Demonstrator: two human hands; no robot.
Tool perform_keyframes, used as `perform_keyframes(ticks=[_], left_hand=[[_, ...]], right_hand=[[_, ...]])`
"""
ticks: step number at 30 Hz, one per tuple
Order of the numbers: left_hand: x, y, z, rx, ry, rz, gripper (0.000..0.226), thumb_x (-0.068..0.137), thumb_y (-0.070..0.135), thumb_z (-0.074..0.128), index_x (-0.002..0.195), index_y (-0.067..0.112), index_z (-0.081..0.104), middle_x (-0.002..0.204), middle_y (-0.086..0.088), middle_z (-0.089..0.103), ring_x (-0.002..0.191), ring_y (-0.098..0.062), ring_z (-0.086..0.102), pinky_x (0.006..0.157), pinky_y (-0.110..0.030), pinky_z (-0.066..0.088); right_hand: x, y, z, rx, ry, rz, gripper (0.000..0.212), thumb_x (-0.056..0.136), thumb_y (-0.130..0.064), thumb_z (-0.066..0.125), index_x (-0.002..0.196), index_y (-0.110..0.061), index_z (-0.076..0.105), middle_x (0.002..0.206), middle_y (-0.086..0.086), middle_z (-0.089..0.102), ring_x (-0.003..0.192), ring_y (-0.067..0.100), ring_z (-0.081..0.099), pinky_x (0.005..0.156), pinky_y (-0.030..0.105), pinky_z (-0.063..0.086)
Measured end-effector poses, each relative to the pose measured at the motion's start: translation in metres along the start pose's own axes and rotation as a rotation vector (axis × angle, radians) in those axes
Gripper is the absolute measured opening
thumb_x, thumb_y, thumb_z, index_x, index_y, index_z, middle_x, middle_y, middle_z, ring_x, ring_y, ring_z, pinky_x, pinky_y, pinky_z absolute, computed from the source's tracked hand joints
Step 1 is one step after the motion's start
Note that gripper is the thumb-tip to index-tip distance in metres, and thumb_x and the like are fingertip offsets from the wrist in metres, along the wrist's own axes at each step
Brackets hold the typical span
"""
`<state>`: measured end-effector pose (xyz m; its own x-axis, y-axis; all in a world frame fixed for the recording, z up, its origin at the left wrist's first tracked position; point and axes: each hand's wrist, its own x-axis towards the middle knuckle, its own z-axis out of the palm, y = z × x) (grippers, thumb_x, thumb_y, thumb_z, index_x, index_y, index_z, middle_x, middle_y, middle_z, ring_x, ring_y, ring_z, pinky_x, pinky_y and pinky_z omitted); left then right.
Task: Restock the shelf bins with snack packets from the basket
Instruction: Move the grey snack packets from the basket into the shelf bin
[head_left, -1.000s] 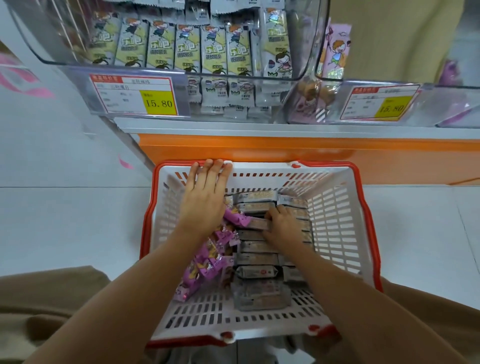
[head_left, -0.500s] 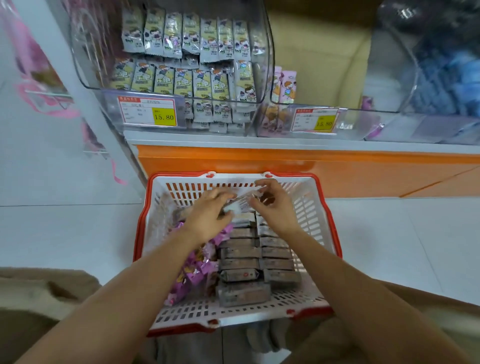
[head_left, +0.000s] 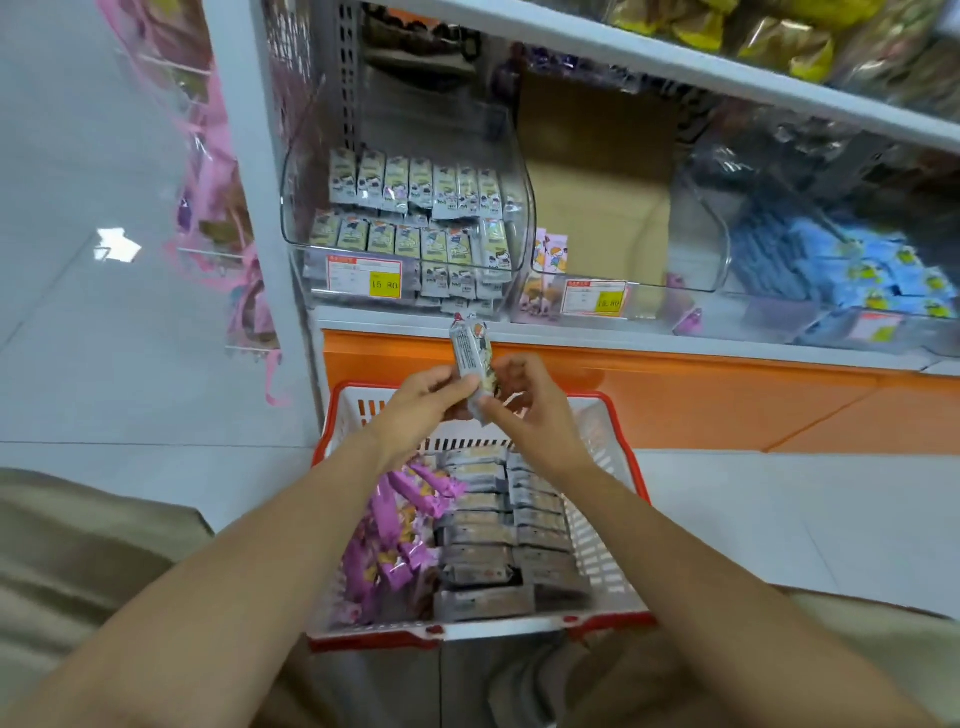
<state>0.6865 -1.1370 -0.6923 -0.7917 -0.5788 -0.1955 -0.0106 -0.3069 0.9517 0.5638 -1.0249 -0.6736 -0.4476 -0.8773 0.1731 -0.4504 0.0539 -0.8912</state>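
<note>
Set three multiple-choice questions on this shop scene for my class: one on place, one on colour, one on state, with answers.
1. Where in the basket do the purple packets lie? A. the person's left side B. the person's right side C. hung on its rim
2. What colour is the basket's rim? A. blue B. red C. green
3. The upright grey packet is: A. lying flat in the basket B. resting in a bin C. pinched by both hands
Answers: A, they lie left of the grey stacks; B, red edges the white walls; C, the left hand and right hand pinch it.
</note>
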Motion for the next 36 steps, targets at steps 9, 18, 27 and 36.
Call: perform_keyframes(ticks=[9, 18, 27, 36], left_hand=[[-0.002, 0.059, -0.021, 1.223, 0.589, 0.72, 0.051, 0.084, 0.015, 0.058, 0.135, 0.015, 0.053, 0.142, -0.008, 0.048, 0.139, -0.028, 0.031, 0.115, -0.05, 0.027], [0.011, 0.058, -0.057, 1.56, 0.546, 0.503, 0.089, 0.088, 0.019, 0.06, 0.157, 0.018, 0.004, 0.162, -0.006, 0.016, 0.151, -0.027, 0.004, 0.122, -0.05, 0.001], [0.021, 0.047, -0.063, 1.545, 0.585, 0.615, 0.093, 0.074, 0.006, 0.063, 0.155, 0.016, 0.018, 0.155, -0.008, 0.033, 0.147, -0.029, 0.022, 0.121, -0.052, 0.009], [0.017, 0.049, -0.062, 1.591, 0.572, 0.586, 0.094, 0.075, 0.007, 0.064, 0.155, 0.016, 0.016, 0.155, -0.008, 0.033, 0.147, -0.029, 0.021, 0.121, -0.052, 0.011]], right_hand=[[0.045, -0.072, -0.012, -0.077, 0.218, -0.122, 0.022, 0.089, -0.009, 0.068, 0.11, -0.01, 0.06, 0.074, -0.008, 0.053, 0.063, -0.004, 0.051, 0.063, 0.014, 0.046], [0.127, -0.098, 0.001, -0.6, 0.286, -0.05, 0.028, 0.092, -0.026, 0.063, 0.117, -0.013, 0.066, 0.081, -0.006, 0.056, 0.069, 0.009, 0.052, 0.068, 0.023, 0.04], [0.166, -0.093, 0.018, -0.952, 0.157, 0.03, 0.021, 0.088, -0.018, 0.063, 0.092, 0.0, 0.072, 0.084, 0.018, 0.071, 0.077, 0.03, 0.066, 0.071, 0.038, 0.056], [0.165, -0.087, 0.013, -0.982, 0.042, 0.023, 0.025, 0.092, -0.02, 0.058, 0.091, 0.001, 0.072, 0.086, 0.019, 0.07, 0.072, 0.027, 0.063, 0.073, 0.032, 0.055]])
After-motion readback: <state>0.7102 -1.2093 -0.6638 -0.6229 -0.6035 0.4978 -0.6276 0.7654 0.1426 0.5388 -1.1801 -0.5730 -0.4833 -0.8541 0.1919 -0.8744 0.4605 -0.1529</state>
